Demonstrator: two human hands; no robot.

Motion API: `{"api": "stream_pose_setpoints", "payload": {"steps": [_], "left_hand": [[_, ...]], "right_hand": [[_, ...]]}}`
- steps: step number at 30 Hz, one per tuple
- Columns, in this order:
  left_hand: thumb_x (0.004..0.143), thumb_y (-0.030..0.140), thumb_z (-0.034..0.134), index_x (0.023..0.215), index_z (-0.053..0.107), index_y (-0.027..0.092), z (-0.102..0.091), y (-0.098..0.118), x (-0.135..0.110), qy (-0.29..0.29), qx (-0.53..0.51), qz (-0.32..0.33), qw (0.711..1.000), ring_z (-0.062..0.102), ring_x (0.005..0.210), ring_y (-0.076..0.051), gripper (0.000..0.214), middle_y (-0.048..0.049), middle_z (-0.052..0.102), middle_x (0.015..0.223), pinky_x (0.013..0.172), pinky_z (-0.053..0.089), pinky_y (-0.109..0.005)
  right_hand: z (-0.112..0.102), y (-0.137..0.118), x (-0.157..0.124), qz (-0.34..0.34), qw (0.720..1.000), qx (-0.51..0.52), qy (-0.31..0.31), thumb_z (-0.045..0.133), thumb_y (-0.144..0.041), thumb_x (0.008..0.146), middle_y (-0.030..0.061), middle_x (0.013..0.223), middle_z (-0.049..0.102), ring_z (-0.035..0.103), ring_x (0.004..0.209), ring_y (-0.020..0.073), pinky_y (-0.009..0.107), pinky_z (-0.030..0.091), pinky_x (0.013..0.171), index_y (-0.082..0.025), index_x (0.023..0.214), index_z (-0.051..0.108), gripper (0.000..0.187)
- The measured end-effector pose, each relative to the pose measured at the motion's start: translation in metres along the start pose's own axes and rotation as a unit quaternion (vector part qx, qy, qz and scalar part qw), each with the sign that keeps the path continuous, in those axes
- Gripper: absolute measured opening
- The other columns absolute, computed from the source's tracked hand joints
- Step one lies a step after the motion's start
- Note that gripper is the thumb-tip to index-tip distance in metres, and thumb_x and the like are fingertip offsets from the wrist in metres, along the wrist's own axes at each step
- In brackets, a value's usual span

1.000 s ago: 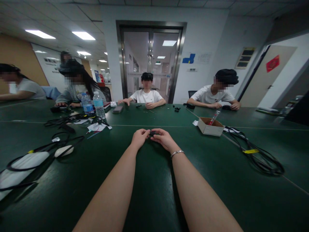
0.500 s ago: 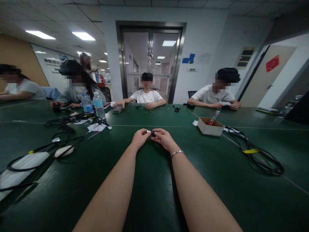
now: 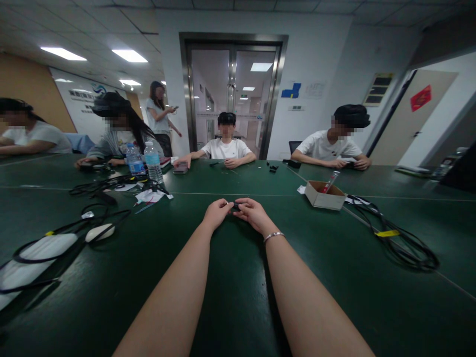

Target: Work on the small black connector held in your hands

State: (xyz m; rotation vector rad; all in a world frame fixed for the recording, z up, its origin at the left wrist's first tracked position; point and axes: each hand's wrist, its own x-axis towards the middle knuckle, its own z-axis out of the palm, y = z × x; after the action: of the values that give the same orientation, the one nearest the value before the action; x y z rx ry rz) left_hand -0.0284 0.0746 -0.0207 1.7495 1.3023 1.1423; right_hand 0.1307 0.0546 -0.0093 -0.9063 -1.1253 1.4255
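Fingers (image 3: 243,200) of both our hands pinch a small dark piece (image 3: 235,205) between them at the middle of the frame.
Our left hand (image 3: 216,213) has thumb and forefinger drawn narrow at the piece's left end, where the detail is too small to make out; our right hand (image 3: 255,214), with a silver bracelet (image 3: 274,236) at the wrist, holds the right end. We cannot tell whether the piece touches the green table (image 3: 238,277). Right of centre we see an open box (image 3: 325,200) with a red tube (image 3: 329,182) leaning in it, near a coil of black cable (image 3: 394,241) with a yellow tag (image 3: 387,233). Toward the left stand two water bottles (image 3: 152,159) near some papers (image 3: 148,196); a person (image 3: 226,148) in a white shirt sits at upper centre.
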Motion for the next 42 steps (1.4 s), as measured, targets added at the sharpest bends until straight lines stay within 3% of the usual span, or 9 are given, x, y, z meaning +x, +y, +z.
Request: {"api": "stream_pose_setpoints", "payload": {"steps": [12,23,29,33,36,42], "left_hand": [[0.081,0.057,0.044,0.066,0.061,0.017,-0.001,-0.004,0.000,-0.023,0.032,0.015,0.999,0.053,0.058,-0.015,0.045,-0.0022,0.060,0.062,0.057,0.039,-0.025],[0.084,0.050,0.045,0.071,0.060,0.019,-0.001,0.006,-0.005,-0.014,0.115,0.011,0.993,0.054,0.063,-0.015,0.037,-0.0021,0.062,0.068,0.058,0.035,-0.025],[0.079,0.033,0.057,0.091,0.065,0.019,0.000,-0.001,-0.001,-0.015,0.034,0.046,0.998,0.058,0.075,-0.015,0.020,-0.0025,0.066,0.083,0.068,0.042,-0.024],[0.083,0.035,0.049,0.096,0.067,0.019,0.001,-0.004,0.002,-0.019,-0.030,0.015,0.999,0.058,0.072,-0.015,0.028,-0.0036,0.067,0.088,0.066,0.044,-0.025],[0.085,0.040,0.044,0.096,0.067,0.019,0.001,-0.006,0.003,-0.010,-0.020,0.002,1.000,0.056,0.065,-0.014,0.033,-0.0033,0.065,0.081,0.062,0.044,-0.025],[0.078,0.026,0.052,0.098,0.066,0.021,0.002,-0.010,0.004,0.017,-0.017,0.025,0.999,0.059,0.080,-0.016,0.025,-0.0035,0.066,0.090,0.073,0.045,-0.026]], "right_hand": [[-0.004,0.005,0.003,-0.005,1.000,0.014,-0.017,0.059,0.000,0.081,0.0029,0.085,0.061,0.066,0.066,0.0105,0.022,0.059,0.068,-0.015,0.090,0.064,0.018],[-0.001,0.003,0.002,0.001,1.000,0.008,0.006,0.055,0.004,0.080,0.0026,0.084,0.060,0.064,0.060,0.0088,0.020,0.058,0.063,-0.014,0.089,0.063,0.021],[-0.001,0.002,0.002,0.003,1.000,0.001,0.019,0.056,0.000,0.083,0.0003,0.070,0.059,0.061,0.053,0.0078,0.021,0.058,0.061,-0.014,0.089,0.063,0.017],[0.000,0.003,0.004,0.005,1.000,0.002,0.027,0.055,0.000,0.083,0.0001,0.069,0.058,0.060,0.052,0.0074,0.021,0.058,0.059,-0.015,0.087,0.063,0.017],[0.000,0.004,0.005,0.002,1.000,-0.004,0.026,0.055,-0.001,0.084,0.0007,0.069,0.059,0.060,0.053,0.0078,0.021,0.058,0.061,-0.015,0.086,0.064,0.017],[-0.001,0.004,0.004,0.000,1.000,0.004,0.019,0.056,-0.001,0.083,-0.0007,0.065,0.057,0.059,0.051,0.0081,0.023,0.059,0.062,-0.014,0.086,0.064,0.016]]}}
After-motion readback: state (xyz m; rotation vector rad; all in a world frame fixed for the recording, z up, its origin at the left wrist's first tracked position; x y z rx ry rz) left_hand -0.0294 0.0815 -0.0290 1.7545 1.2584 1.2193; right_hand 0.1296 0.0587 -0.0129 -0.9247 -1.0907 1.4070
